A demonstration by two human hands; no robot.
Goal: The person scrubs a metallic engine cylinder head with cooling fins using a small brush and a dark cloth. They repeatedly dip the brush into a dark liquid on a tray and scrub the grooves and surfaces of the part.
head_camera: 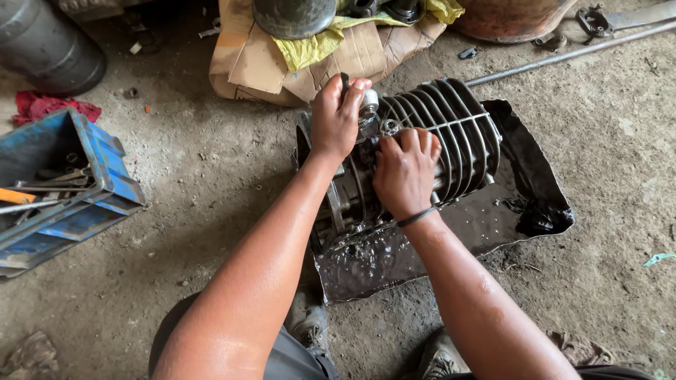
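Left hand [336,116]: fingers closed around a dark tool handle [344,81] above the grey finned metal engine cylinder [451,130].
Right hand [406,169]: fingers curled, pressing on the cylinder.
Far: torn brown cardboard box [282,63].

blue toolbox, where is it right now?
Head view, far left: the blue toolbox sits open on the dirt floor, beside a red rag, left of the finned engine block.

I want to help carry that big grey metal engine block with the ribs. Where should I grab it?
Probably by both ends of the ribbed grey metal engine block, coming from above. It lies on its side in an oily black tray, so the underside is slippery, and the thin fins offer a poor grip.
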